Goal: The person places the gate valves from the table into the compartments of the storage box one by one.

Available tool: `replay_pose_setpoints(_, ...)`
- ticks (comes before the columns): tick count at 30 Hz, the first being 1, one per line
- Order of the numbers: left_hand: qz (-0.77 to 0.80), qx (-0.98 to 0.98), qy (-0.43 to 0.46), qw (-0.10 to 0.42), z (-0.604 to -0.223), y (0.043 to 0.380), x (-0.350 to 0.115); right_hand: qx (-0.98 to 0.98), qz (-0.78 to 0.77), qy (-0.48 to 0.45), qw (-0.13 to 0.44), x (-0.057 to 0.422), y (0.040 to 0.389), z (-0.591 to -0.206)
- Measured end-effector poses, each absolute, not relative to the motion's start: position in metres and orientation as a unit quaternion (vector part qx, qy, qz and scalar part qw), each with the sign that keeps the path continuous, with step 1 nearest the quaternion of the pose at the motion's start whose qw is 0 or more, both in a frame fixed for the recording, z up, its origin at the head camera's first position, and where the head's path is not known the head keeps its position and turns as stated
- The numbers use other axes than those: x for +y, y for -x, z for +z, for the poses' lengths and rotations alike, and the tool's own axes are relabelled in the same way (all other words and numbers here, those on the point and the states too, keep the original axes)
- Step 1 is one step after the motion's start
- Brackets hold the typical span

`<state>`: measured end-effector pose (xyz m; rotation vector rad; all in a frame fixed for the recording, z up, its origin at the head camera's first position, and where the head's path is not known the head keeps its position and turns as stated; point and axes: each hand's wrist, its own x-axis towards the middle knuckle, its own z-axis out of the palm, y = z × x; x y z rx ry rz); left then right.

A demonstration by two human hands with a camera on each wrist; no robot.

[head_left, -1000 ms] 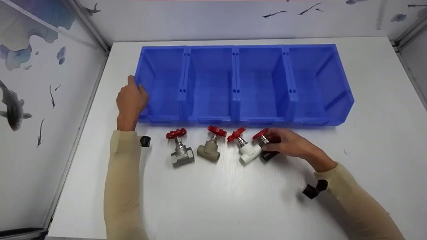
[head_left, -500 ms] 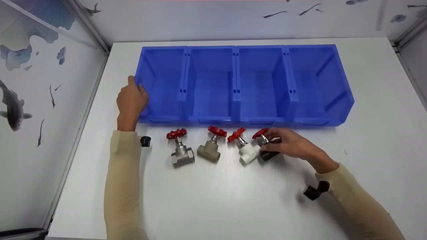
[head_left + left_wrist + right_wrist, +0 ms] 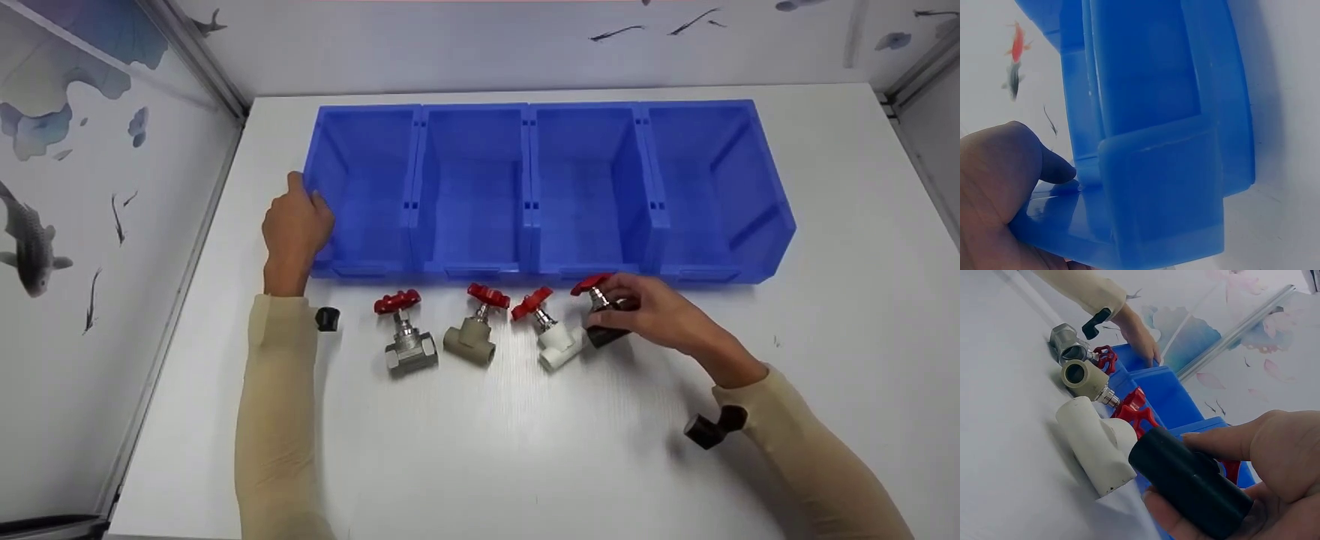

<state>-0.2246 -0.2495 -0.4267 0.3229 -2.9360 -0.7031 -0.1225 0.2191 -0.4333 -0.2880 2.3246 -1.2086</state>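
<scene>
My left hand (image 3: 296,225) grips the left side wall of the leftmost blue bin (image 3: 1162,185), its thumb over the rim in the left wrist view. Between the thumb and fingers of my right hand (image 3: 664,315) is a black valve (image 3: 1185,481) with a red handwheel (image 3: 591,284), held just in front of the bins. Left of it lies a white valve (image 3: 559,345), close by. Further left come a tan valve (image 3: 471,341) and a silver metal valve (image 3: 410,351), each with a red handwheel. My fingers hide part of the black valve.
Several blue bins (image 3: 530,240) stand side by side along the back of the white table (image 3: 510,465), open at the top. Printed walls (image 3: 90,225) enclose the left and back. Small black devices (image 3: 709,431) are strapped at both wrists.
My right hand has shifted the black valve slightly away from me, toward the bins and apart from the white valve. The left hand and the other valves have stayed put.
</scene>
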Motion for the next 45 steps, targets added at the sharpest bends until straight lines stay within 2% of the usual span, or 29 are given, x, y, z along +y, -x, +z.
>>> replay_pose_setpoints(18,-0.232,-0.965,-0.105,0.063,-0.427,0.225,-0.25,0.854,-0.467,0.053,0.223,0.222,0.123,-0.417)
replay_pose_setpoints(45,-0.228,-0.966,-0.11,0.056,-0.428,0.225,-0.251,0.85,-0.49,0.052,0.188,0.233,0.124,-0.402)
